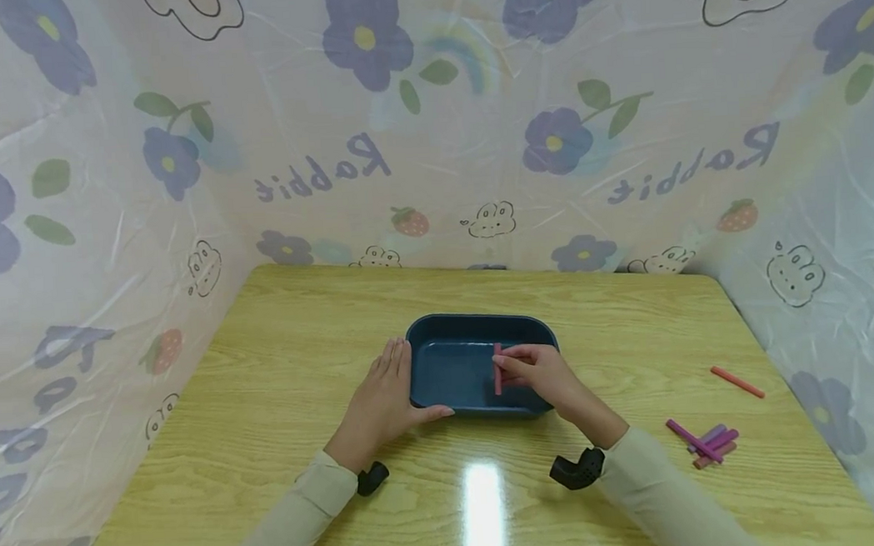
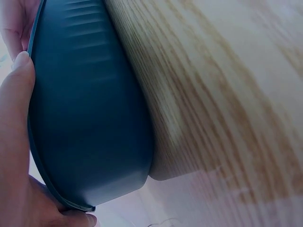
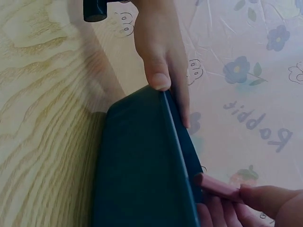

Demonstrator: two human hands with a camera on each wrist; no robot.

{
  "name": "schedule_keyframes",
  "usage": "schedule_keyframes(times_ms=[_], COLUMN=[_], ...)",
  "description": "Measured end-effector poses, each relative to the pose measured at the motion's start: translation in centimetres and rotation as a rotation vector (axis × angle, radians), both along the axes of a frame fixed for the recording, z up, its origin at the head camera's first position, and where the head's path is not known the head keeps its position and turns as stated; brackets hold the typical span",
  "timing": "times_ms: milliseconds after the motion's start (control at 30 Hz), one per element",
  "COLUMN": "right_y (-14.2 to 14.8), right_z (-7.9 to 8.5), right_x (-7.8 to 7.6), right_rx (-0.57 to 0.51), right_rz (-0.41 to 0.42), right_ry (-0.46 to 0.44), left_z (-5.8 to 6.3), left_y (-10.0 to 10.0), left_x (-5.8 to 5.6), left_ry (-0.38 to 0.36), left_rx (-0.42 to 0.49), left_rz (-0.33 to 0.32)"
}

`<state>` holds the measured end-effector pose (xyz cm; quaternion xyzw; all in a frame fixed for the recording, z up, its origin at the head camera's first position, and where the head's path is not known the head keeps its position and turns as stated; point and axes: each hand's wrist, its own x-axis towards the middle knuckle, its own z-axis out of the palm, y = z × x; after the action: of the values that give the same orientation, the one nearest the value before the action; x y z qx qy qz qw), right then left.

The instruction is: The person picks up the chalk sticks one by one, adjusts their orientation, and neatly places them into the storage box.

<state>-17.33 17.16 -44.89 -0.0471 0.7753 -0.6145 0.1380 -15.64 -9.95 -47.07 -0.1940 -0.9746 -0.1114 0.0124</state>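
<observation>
A dark blue rectangular box with rounded corners stands on the table. My left hand lies along its left end, fingers straight against the side and thumb on the near rim. In the left wrist view the thumb touches the rim. My right hand pinches a slim pinkish-red stick between thumb and fingers, over the box's right half. In the right wrist view, the stick shows just past the rim, with its far end partly behind the wall.
A small pile of purple and reddish sticks lies on the wooden table at the right. Farther back lies one orange-red stick. A patterned sheet hangs behind and at both sides.
</observation>
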Motion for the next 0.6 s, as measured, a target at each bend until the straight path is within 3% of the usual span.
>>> schedule_keyframes(times_ms=[600], right_y=[-3.1], right_z=[-1.3], right_x=[-1.0], right_rx=[-0.049], right_rz=[0.023], right_ry=[-0.054], left_z=[0.0], left_y=[0.1], left_x=[-0.1], left_ry=[-0.019], left_rx=[-0.022], left_rz=[0.012])
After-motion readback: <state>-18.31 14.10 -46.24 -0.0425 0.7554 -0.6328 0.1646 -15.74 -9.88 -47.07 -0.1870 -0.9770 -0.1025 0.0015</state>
